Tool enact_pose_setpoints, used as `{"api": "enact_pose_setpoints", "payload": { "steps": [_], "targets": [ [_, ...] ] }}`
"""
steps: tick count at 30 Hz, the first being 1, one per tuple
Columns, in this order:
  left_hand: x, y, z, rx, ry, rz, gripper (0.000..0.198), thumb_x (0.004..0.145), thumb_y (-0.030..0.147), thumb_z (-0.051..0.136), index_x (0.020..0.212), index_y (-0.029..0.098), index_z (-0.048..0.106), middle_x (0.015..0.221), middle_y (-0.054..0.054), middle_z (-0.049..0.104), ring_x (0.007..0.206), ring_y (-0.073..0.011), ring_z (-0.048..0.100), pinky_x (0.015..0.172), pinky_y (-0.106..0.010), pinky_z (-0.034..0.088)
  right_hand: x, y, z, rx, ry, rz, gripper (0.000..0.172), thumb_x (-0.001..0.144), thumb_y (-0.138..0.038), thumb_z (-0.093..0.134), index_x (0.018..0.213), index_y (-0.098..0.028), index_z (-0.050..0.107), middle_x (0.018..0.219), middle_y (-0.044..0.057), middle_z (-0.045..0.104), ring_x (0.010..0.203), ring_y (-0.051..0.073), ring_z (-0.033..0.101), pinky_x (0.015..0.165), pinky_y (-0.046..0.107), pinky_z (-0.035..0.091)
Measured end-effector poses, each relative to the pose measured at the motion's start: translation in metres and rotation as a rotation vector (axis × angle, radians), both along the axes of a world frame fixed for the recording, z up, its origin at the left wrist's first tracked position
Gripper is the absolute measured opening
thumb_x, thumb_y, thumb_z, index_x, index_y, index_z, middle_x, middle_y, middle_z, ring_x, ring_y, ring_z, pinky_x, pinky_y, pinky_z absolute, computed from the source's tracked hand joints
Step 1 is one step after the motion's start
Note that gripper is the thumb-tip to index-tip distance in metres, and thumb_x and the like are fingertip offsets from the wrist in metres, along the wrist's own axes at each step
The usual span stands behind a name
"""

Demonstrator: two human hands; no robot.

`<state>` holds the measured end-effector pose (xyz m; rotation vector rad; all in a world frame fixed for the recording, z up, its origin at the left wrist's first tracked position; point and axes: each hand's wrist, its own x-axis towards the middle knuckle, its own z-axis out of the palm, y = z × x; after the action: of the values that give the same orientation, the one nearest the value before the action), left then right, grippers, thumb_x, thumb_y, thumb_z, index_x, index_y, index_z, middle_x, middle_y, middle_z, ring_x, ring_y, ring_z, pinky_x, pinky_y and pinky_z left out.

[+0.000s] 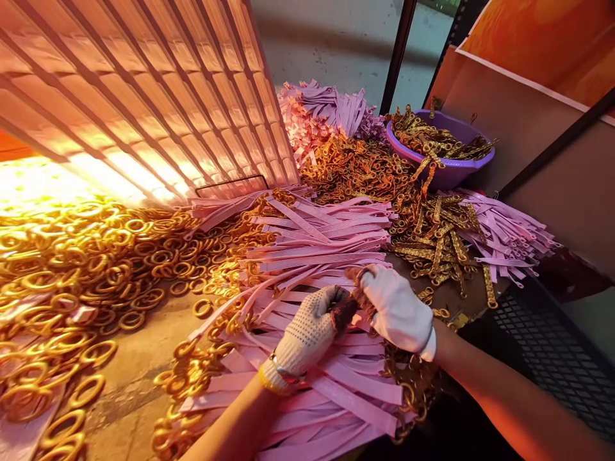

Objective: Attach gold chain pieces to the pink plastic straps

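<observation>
Pink straps (317, 256) lie heaped flat across the tabletop (139, 365), many ending in gold rings. Above the heap, the left hand (307, 333) and right hand (396, 307), both gloved, meet with fingers curled narrow, pinching a small gold piece (358, 276) between them.

Pink straps (331, 256): lying heaped flat across the table, long flat bands overlapping in a loose fan (many carrying gold rings at their near ends).
Strap in hand: sitting pinched between the gloved left hand (307, 333) and right hand (396, 307), mostly hidden.
</observation>
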<state>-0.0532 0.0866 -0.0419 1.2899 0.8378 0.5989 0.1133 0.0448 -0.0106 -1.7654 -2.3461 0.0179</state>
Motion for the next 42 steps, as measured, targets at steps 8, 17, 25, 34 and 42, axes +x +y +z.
{"api": "enact_pose_setpoints", "payload": {
  "steps": [8,17,25,34,42],
  "targets": [
    [-0.012,0.011,-0.003,-0.105,0.094,-0.01,0.034,0.086,0.051,0.058,0.076,0.018,0.056,0.051,0.006,0.047,0.04,-0.0065,0.034,0.038,-0.018,0.026,-0.01,0.016,0.025,-0.235,-0.217,0.166,0.028,0.086,-0.032,0.056,0.107,-0.014,0.062,0.091,0.013,0.074,0.077,0.027,0.067,0.063,0.033,0.04],
    [-0.004,0.021,-0.023,0.654,0.439,0.014,0.029,0.089,0.028,0.053,0.107,0.017,0.072,0.105,-0.009,0.075,0.095,-0.0222,0.069,0.088,-0.034,0.053,0.027,0.014,0.017,-0.168,0.325,-0.25,0.022,0.098,-0.025,0.046,0.101,-0.014,0.064,0.082,0.005,0.071,0.072,0.015,0.058,0.069,0.025,0.04],
    [0.011,0.018,-0.02,0.792,0.854,-0.401,0.04,0.082,0.006,0.046,0.111,0.02,0.069,0.107,-0.012,0.068,0.098,-0.0249,0.068,0.089,-0.036,0.05,0.031,0.009,0.013,-0.289,0.424,-0.245,0.011,0.087,-0.015,0.052,0.09,-0.017,0.062,0.079,0.004,0.07,0.068,0.015,0.055,0.066,0.025,0.038],
    [-0.013,0.019,-0.009,-0.075,0.192,-0.069,0.039,0.089,0.056,0.054,0.085,0.017,0.058,0.047,0.005,0.045,0.04,-0.0085,0.032,0.039,-0.019,0.023,0.006,-0.004,0.007,-0.346,0.132,-0.074,0.028,0.081,-0.012,0.05,0.105,-0.019,0.061,0.094,0.006,0.073,0.082,0.021,0.067,0.065,0.029,0.039],
    [-0.007,0.011,-0.007,-0.104,0.212,-0.072,0.042,0.084,0.058,0.059,0.085,0.016,0.063,0.045,0.007,0.043,0.039,-0.0075,0.029,0.038,-0.019,0.022,-0.006,-0.01,-0.002,-0.249,-0.13,-0.035,0.029,0.09,-0.009,0.037,0.107,-0.017,0.058,0.092,0.009,0.068,0.075,0.023,0.063,0.055,0.034,0.041]
  ]
}}
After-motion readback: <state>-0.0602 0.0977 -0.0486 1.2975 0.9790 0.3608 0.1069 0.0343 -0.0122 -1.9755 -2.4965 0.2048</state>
